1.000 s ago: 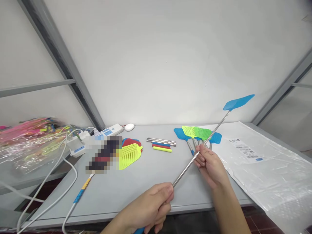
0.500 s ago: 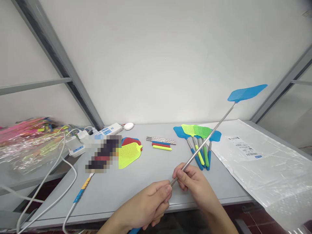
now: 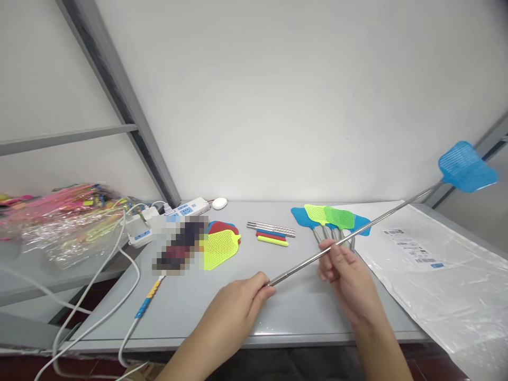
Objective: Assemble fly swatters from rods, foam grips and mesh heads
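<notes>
A fly swatter with a blue head [image 3: 468, 166] and a long, extended metal rod [image 3: 381, 218] slants up to the right across the view. My left hand [image 3: 240, 307] is wrapped round its lower end, hiding the handle. Farther up the rod, my right hand [image 3: 343, 270] pinches it between thumb and fingers. Behind my right hand lie several fly swatters, with blue, yellow-green and green heads [image 3: 339, 217]; my hand covers their handles. Loose metal rods [image 3: 271, 228] lie mid-table with blue, red and yellow handles [image 3: 272, 241]. Loose yellow-green, red and blue swatter heads [image 3: 220, 250] overlap left of them.
A large white plastic bag [image 3: 448, 275] covers the table's right side. At the left are a power strip [image 3: 188, 209], white cables [image 3: 130, 291], a pixelated object [image 3: 180, 246] and bagged colourful items [image 3: 83, 217]. A white oval device [image 3: 219, 203] sits near the wall.
The rod looks longer and lies at a flatter slant, its blue head now farther right and turned. My right hand has moved up and right, away from my left hand. The view has shifted slightly.
</notes>
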Tool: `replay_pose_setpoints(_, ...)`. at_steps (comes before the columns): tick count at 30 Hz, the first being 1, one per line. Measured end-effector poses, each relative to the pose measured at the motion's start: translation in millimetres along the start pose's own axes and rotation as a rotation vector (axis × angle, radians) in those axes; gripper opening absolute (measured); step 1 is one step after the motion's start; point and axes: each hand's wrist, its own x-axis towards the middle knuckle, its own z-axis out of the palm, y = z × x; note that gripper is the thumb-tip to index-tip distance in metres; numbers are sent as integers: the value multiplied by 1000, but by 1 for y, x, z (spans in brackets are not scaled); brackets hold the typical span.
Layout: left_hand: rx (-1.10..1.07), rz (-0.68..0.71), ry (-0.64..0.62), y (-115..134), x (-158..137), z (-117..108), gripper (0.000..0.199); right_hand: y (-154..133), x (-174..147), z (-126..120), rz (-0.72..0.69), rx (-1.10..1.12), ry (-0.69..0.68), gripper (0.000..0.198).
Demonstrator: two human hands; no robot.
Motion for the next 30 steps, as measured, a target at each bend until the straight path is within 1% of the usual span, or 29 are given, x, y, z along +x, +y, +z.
replay_pose_setpoints(2,13,21,5,1,3,5,26,14,-10,13,52,-35,-109,28)
replay_pose_setpoints(3,31,29,4,2,4,7,26,20,-14,18,63,-23,-145,32)
replay_pose_setpoints(5,102,27,0,1,5,10,26,26,-19,21,75,-32,-158,35)
replay_pose_setpoints(7,197,12,-7,-1,5,12,27,21,-17,11,67,-43,-117,34)
replay_pose_setpoints(9,269,11,-19,-5,3,10,28,8,-10,-6,33,-10,-28,33)
replay_pose_setpoints(11,297,32,-26,-9,2,8,30,-9,-2,-24,-12,41,64,31)
replay_pose_setpoints(13,302,62,-10,-12,3,7,31,-22,5,-35,-29,35,57,30)
replay_pose_setpoints(14,305,75,6,-13,4,8,31,-25,7,-36,-44,50,59,30)
replay_pose_setpoints(16,325,96,54,-16,7,11,32,-22,7,-31,-73,98,97,30)
replay_pose_setpoints(18,358,117,104,-18,10,16,34,-9,2,-19,-64,112,132,30)
replay_pose_setpoints(19,374,134,128,-20,11,19,34,0,-2,-12,-38,81,118,29)
replay_pose_setpoints(20,388,154,152,-21,12,21,35,9,-7,-4,-7,36,72,28)
replay_pose_setpoints(22,407,197,191,-23,13,25,36,26,-15,10,46,-53,-62,27)
replay_pose_setpoints(23,415,213,203,-24,13,25,36,33,-19,15,58,-60,-117,29)
replay_pose_setpoints(24,423,222,208,-25,14,26,36,37,-21,18,58,-63,-144,32)
replay_pose_setpoints(26,433,228,208,-27,16,26,36,38,-22,19,40,-88,-153,35)
replay_pose_setpoints(30,444,240,224,-30,20,26,36,27,-16,7,-8,-128,-84,33)
